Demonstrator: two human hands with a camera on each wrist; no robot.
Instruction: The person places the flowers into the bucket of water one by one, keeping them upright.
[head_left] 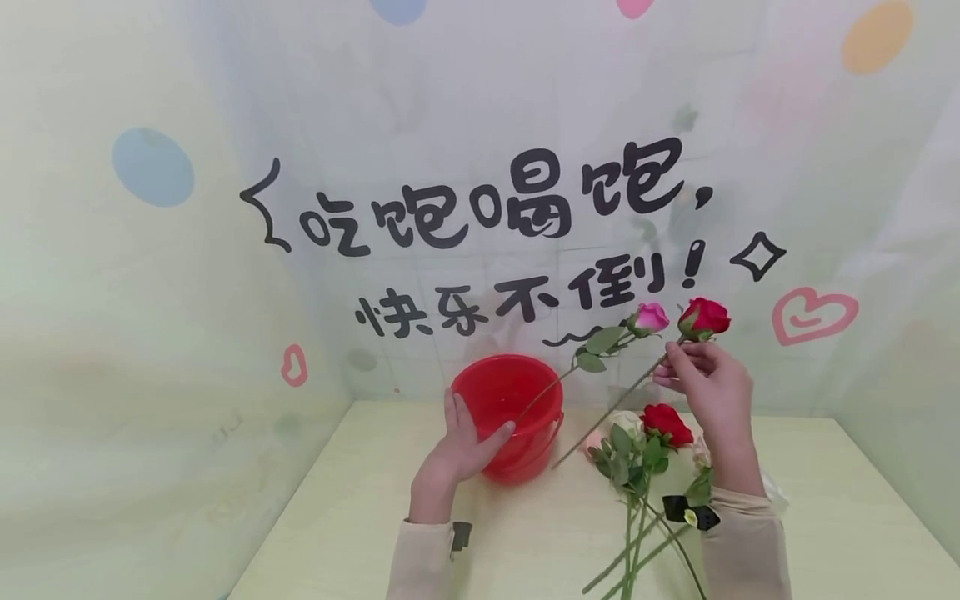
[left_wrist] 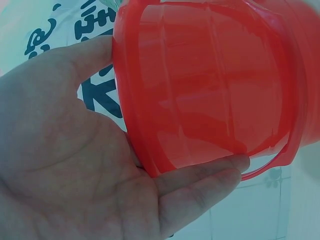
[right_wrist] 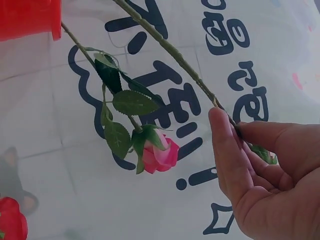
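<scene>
**Red rose held beside a bucket**

The stem of a red rose point(head_left: 705, 318) is pinched by the right hand point(head_left: 714, 387); the red bucket point(head_left: 525, 454), with a pink rose point(head_left: 649, 318) leaned inside, is touched by the left hand's point(head_left: 457, 452) spread, straight fingers.

A red plastic bucket point(left_wrist: 210, 95) is touched by the left hand point(left_wrist: 90, 150): two fingers point(left_wrist: 200, 192) are laid nearly straight along its side, and the thumb point(left_wrist: 95, 60) is set at its rim. Behind, black characters point(left_wrist: 102, 100) are printed on a pale backdrop point(left_wrist: 245, 212).
</scene>
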